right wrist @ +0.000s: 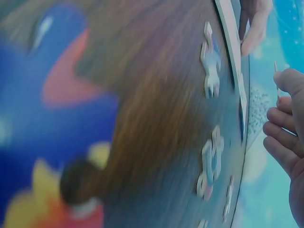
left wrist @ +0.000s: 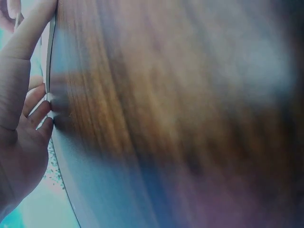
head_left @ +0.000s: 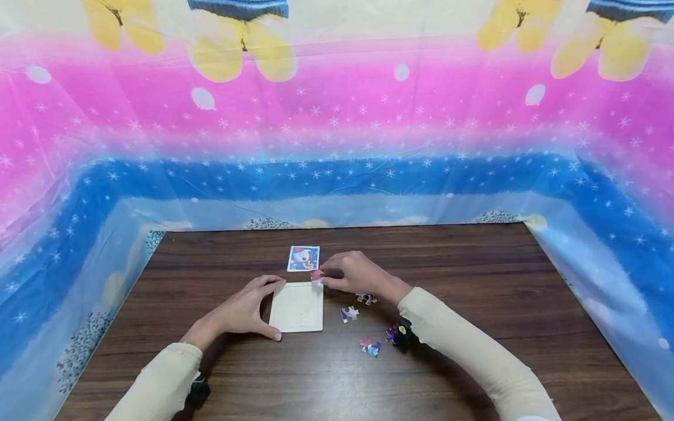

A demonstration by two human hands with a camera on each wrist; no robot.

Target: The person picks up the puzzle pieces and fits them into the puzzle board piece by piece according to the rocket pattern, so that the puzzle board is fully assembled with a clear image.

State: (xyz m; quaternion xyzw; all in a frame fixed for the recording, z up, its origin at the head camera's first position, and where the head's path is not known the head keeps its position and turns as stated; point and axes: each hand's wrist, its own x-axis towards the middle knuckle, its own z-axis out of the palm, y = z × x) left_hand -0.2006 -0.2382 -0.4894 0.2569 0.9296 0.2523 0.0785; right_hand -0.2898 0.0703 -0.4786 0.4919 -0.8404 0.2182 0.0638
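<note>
A pale, square puzzle tray [head_left: 296, 310] lies flat on the table with no pieces in it. My left hand [head_left: 239, 307] holds it from the left, thumb at the near corner and fingers at the far corner. Between thumb and fingertips, my right hand [head_left: 360, 273] pinches a red and white puzzle piece [head_left: 317, 277] over the tray's far right corner. In the right wrist view that piece [right wrist: 276, 78] appears edge-on, raised off the table. Right of the tray lie loose puzzle pieces: a purple and white one [head_left: 349, 314], a dark and yellow one [head_left: 367, 299], and a red and blue one [head_left: 371, 347].
A small picture card [head_left: 303, 258] with a cartoon figure lies just beyond the tray. Another colourful piece [head_left: 391, 334] sits partly behind the right wrist's black camera [head_left: 402, 334]. A printed cloth [head_left: 337, 175] hangs round the back and sides of the brown wooden table [head_left: 237, 374].
</note>
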